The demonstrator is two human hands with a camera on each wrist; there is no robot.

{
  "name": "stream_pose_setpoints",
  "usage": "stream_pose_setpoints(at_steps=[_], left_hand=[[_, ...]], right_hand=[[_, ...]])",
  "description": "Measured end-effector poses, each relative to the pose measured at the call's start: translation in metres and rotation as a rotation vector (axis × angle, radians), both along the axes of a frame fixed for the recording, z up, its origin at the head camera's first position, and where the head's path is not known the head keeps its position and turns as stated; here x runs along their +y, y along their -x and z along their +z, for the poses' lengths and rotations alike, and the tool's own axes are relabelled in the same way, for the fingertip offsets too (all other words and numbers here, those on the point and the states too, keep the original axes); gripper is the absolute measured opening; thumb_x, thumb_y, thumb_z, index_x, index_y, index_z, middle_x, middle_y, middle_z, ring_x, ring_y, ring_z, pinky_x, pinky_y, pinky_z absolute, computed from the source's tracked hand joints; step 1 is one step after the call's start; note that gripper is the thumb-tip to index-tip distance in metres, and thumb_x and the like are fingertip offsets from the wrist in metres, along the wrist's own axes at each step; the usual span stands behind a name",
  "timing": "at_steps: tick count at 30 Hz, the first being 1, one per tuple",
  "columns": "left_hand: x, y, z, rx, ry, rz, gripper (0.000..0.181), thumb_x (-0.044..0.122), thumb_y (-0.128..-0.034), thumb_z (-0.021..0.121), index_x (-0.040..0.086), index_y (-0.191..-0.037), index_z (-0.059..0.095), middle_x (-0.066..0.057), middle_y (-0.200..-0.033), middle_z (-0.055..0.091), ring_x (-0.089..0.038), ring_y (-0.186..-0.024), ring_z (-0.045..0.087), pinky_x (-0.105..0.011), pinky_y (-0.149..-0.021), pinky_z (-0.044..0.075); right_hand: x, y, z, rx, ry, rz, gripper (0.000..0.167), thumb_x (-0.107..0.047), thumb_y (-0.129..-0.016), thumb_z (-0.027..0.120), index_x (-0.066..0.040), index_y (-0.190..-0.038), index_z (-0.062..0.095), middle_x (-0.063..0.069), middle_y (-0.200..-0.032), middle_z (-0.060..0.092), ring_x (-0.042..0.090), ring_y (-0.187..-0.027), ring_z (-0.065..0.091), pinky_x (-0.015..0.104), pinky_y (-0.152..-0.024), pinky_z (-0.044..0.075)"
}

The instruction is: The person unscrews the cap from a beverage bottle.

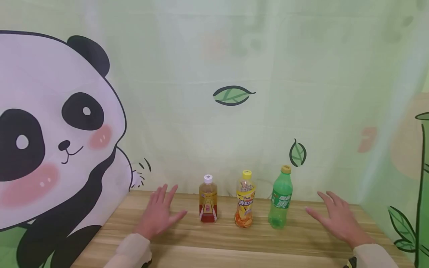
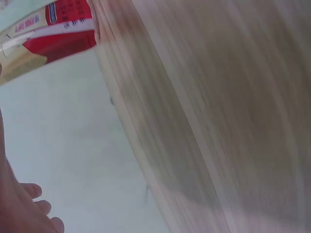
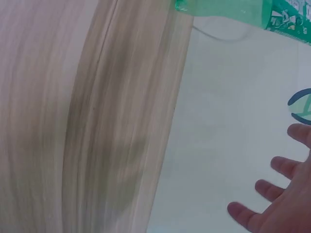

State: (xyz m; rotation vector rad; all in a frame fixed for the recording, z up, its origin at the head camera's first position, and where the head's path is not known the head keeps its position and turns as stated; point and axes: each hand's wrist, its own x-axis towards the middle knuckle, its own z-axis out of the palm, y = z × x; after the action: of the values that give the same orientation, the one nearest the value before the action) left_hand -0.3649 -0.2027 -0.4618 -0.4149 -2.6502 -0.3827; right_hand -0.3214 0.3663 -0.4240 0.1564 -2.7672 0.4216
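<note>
Three upright bottles stand in a row on the wooden table in the head view: a red-and-gold labelled bottle with a white cap (image 1: 208, 201), a yellow-capped bottle (image 1: 245, 201) in the middle, and a green bottle (image 1: 281, 201) on the right. My left hand (image 1: 157, 216), fingers spread, is left of the white-capped bottle, touching nothing. To the right of the green bottle, my right hand (image 1: 336, 217) is spread too and holds nothing. The left wrist view shows part of the red label (image 2: 63, 34) and left fingertips (image 2: 43, 208); the right wrist view shows the green bottle (image 3: 233, 10) and right fingers (image 3: 269, 190).
The wooden table (image 1: 214, 238) reaches back to a pale green cloth backdrop (image 1: 187, 74). Printed on the cloth are a large panda (image 1: 60, 74) at the left, leaves, and a green stalk at the right edge.
</note>
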Motion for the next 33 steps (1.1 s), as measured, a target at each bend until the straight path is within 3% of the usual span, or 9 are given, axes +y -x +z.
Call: stream_pose_setpoints(at_steps=[5, 11, 17, 22, 27, 33], left_hand=[[0.012, -0.006, 0.005, 0.028, -0.029, -0.006, 0.096, 0.065, -0.0924, 0.061, 0.012, -0.163, 0.024, -0.029, -0.163, 0.029, -0.05, -0.149, 0.031, -0.064, -0.121, 0.029], [0.026, -0.012, 0.008, 0.059, -0.047, 0.004, 0.092, 0.059, -0.0936, 0.064, 0.008, -0.161, 0.028, -0.028, -0.159, 0.037, -0.047, -0.145, 0.039, -0.061, -0.117, 0.037], [0.041, -0.019, 0.012, 0.09, -0.09, -0.028, 0.089, 0.053, -0.0901, 0.072, 0.005, -0.156, 0.036, -0.023, -0.15, 0.047, -0.04, -0.139, 0.046, -0.055, -0.116, 0.042], [0.055, -0.026, 0.014, 0.117, -0.114, -0.051, 0.084, 0.049, -0.0876, 0.077, 0.004, -0.151, 0.045, -0.018, -0.145, 0.053, -0.035, -0.135, 0.052, -0.052, -0.113, 0.047], [0.069, -0.032, 0.013, 0.14, -0.159, -0.115, 0.073, 0.044, -0.089, 0.078, 0.002, -0.143, 0.052, -0.015, -0.139, 0.057, -0.032, -0.13, 0.056, -0.049, -0.109, 0.05], [0.084, -0.035, 0.01, 0.118, -0.227, -0.227, 0.059, 0.032, -0.0893, 0.079, 0.004, -0.136, 0.058, -0.011, -0.132, 0.06, -0.028, -0.124, 0.06, -0.045, -0.104, 0.054]], right_hand=[[-0.007, -0.004, 0.003, 0.05, 0.063, 0.058, 0.08, -0.056, -0.098, 0.058, 0.005, -0.148, 0.043, 0.037, -0.151, 0.036, 0.061, -0.133, 0.035, 0.08, -0.102, 0.031], [-0.014, -0.009, 0.005, 0.032, 0.136, 0.088, 0.073, -0.052, -0.102, 0.055, 0.007, -0.144, 0.047, 0.034, -0.145, 0.045, 0.055, -0.131, 0.044, 0.074, -0.102, 0.039], [-0.021, -0.012, 0.004, 0.006, 0.23, 0.133, 0.065, -0.047, -0.103, 0.057, 0.006, -0.142, 0.05, 0.03, -0.139, 0.053, 0.045, -0.118, 0.059, 0.056, -0.086, 0.058], [-0.029, -0.013, 0.003, 0.049, 0.268, 0.15, 0.056, -0.041, -0.103, 0.06, 0.004, -0.135, 0.057, 0.024, -0.13, 0.063, 0.036, -0.11, 0.064, 0.041, -0.081, 0.061], [-0.039, -0.014, 0.004, 0.09, 0.294, 0.152, 0.044, -0.038, -0.101, 0.064, 0.0, -0.125, 0.066, 0.014, -0.115, 0.072, 0.023, -0.1, 0.068, 0.027, -0.076, 0.059], [-0.055, -0.015, 0.012, 0.049, 0.337, 0.121, 0.046, -0.045, -0.101, 0.061, -0.005, -0.122, 0.069, 0.008, -0.11, 0.075, 0.016, -0.095, 0.069, 0.023, -0.076, 0.056]])
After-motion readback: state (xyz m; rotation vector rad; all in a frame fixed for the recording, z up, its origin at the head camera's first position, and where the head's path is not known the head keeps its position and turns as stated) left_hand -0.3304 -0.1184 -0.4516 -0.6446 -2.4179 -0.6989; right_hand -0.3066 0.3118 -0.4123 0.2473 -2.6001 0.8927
